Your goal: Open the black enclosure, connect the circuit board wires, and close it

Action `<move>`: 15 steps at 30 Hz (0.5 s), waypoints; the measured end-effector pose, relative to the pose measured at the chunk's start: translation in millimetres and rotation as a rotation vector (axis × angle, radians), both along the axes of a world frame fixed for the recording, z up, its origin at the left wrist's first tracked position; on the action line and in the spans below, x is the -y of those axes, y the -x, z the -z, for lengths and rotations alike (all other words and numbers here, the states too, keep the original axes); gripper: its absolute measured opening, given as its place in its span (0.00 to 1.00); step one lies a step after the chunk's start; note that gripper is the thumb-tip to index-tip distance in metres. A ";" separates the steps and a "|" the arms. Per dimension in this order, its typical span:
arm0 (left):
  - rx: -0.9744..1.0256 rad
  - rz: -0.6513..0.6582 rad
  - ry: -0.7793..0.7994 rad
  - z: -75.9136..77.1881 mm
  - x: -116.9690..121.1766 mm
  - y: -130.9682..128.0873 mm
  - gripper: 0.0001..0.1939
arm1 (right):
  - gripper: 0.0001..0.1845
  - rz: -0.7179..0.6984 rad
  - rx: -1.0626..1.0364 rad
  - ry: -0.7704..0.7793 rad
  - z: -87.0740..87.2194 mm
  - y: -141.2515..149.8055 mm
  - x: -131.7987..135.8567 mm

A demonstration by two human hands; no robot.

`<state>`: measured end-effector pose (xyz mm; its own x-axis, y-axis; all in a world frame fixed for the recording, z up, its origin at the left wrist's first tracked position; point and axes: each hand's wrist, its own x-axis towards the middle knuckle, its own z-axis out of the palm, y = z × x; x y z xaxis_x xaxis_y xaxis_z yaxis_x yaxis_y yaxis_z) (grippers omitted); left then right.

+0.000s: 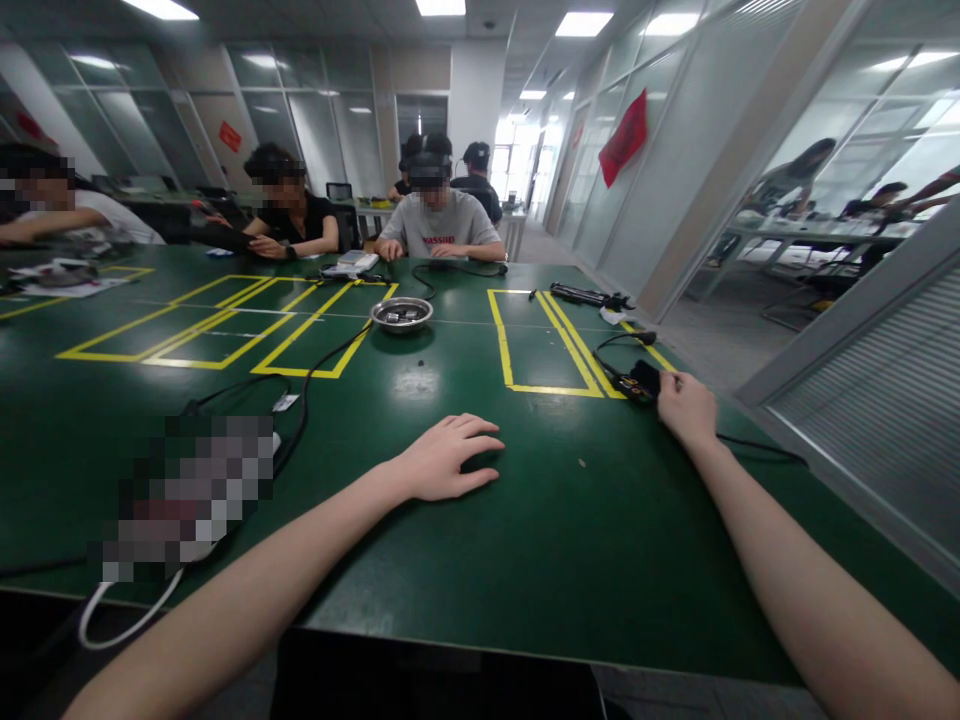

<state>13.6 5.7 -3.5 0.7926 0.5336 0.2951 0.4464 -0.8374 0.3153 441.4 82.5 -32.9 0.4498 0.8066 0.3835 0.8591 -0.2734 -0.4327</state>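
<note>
My left hand [456, 458] rests palm down on the green table [525, 560], its fingers spread and nothing in it. Farther right, my right hand [688, 408] is closed round the near side of a small black device [639, 382] by the table's right edge. A black cable [611, 345] loops from the device's far side. My fingers and the blur hide part of it, so its exact kind does not show. Beyond my left hand stands a round metal bowl [402, 315] with small shiny metal parts inside.
Yellow tape [555, 390] marks rectangles on the table. A folded black tripod-like object [589, 296] lies at the far right. To the left are a blurred-out item [191, 490] and a black cord [304, 410]. A person [439, 220] sits opposite, with others farther left.
</note>
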 end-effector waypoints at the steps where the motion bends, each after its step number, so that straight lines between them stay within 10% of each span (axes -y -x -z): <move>1: -0.001 0.000 0.001 0.4 0.2 0.0 0.18 | 0.30 0.040 -0.026 0.017 -1.6 0.9 0.2; 15: -0.004 0.003 0.019 2.2 0.7 0.7 0.17 | 0.20 -0.067 -0.056 -0.040 -11.4 13.2 9.0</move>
<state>12.9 5.0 -5.7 0.7955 0.5365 0.2817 0.4451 -0.8327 0.3293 428.3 73.6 -21.4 0.4175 0.8200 0.3914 0.8487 -0.1981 -0.4903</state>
